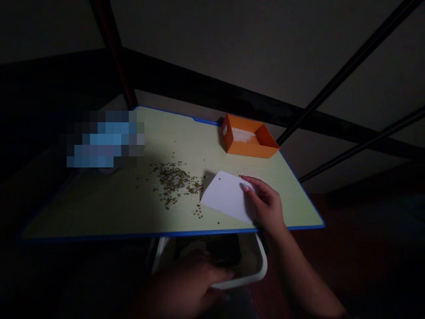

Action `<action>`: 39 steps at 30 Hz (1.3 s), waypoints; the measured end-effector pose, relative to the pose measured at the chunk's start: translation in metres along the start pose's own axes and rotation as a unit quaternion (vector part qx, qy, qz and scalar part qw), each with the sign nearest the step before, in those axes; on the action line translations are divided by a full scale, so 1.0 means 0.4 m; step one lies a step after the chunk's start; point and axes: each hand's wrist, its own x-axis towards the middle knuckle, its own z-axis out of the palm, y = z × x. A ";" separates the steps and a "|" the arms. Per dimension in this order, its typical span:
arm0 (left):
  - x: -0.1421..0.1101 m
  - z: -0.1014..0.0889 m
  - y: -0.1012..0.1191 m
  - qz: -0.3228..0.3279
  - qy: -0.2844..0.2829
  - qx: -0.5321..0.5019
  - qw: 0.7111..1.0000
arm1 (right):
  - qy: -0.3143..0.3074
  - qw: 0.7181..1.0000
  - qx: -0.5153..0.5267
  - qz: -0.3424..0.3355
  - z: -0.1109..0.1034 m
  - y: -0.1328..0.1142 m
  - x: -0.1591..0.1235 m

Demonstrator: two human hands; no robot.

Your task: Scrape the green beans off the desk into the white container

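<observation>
My right hand (267, 206) pinches a white card (227, 195) between thumb and fingers, tilted over the table, with one dark seed on its surface. Left of the card lies a scattered heap of small green-brown seeds (174, 177), mixed with some pale grains. Below the table's front edge, my left hand (199, 279) grips the near rim of a white plastic tub (260, 261), fingers inside and thumb outside. Dark material fills part of the tub. That hand is in deep shadow.
An orange open box (250, 148) with white grains stands at the table's back right. A few pale grains (247, 170) lie in front of it. The pale table (109, 212) has a blue edge. A blurred-out blue thing (106, 139) is at the left; the wall (212, 48) stands behind.
</observation>
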 end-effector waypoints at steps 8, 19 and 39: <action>-0.005 0.002 -0.001 0.006 0.000 -0.006 1.000 | -0.051 0.998 0.012 -0.047 0.024 -0.018 0.035; -0.006 0.003 -0.005 0.009 -0.002 0.001 1.000 | -0.073 0.996 0.032 -0.030 0.002 0.000 0.038; -0.006 0.017 -0.026 0.038 0.026 -0.021 0.999 | -0.077 0.995 0.054 -0.040 -0.002 -0.002 0.016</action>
